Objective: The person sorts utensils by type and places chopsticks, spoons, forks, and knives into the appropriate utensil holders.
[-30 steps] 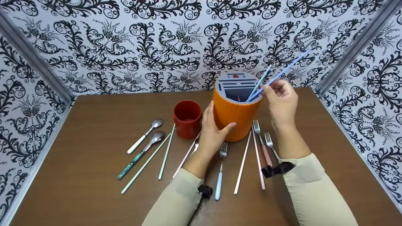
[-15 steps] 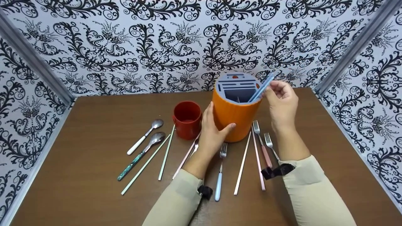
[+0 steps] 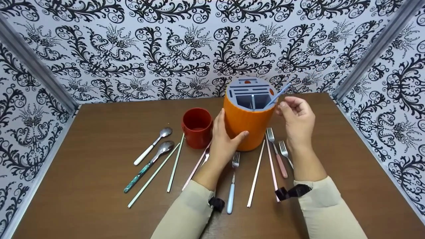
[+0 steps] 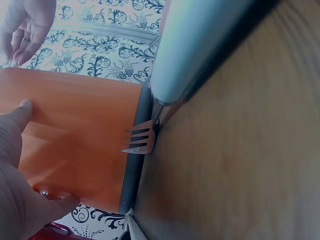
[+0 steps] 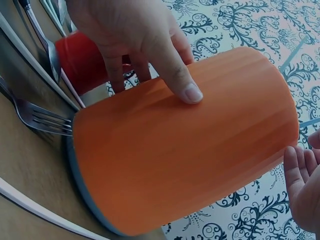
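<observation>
An orange cylindrical utensil holder (image 3: 247,129) with a grey slotted top stands on the table. My left hand (image 3: 224,139) holds its near left side, thumb and fingers spread round the wall; in the left wrist view the thumb and fingers straddle the orange wall. A blue chopstick (image 3: 282,91) leans out over the holder's right rim. A pale chopstick (image 3: 253,101) appears to stand in the front compartment, its lower part hidden. Just right of the rim is my right hand (image 3: 298,116), fingers loosely bent, apart from the blue chopstick and holding nothing visible.
A red mug (image 3: 197,129) stands left of the holder. Two spoons (image 3: 164,147) and green chopsticks (image 3: 175,162) lie at left. A blue-handled fork (image 3: 232,186), a pink-handled fork (image 3: 280,162), another fork (image 3: 284,149) and pale chopsticks (image 3: 256,174) lie in front.
The chopsticks have slid down into the holder. My right hand has let go of the blue one and moved slightly down; the two chopsticks now stand apart. My left hand stays on the holder.
</observation>
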A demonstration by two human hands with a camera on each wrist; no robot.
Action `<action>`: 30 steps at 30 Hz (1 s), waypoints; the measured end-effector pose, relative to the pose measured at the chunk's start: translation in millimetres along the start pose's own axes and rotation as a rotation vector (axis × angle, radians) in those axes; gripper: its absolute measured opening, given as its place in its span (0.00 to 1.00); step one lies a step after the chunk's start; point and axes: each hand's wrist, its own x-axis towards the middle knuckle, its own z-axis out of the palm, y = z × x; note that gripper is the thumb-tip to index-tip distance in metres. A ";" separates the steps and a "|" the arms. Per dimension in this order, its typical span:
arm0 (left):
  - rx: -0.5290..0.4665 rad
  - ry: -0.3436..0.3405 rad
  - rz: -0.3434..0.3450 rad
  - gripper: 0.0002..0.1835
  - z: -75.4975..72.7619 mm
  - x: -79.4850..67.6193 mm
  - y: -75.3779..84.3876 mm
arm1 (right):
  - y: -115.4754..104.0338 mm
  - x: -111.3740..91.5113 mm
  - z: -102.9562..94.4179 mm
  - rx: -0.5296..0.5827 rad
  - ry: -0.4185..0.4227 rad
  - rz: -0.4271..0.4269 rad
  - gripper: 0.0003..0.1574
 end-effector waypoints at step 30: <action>-0.015 -0.012 -0.022 0.57 -0.2 0.7 -0.7 | 3.9 -23.5 -52.4 -0.147 -0.106 0.127 0.11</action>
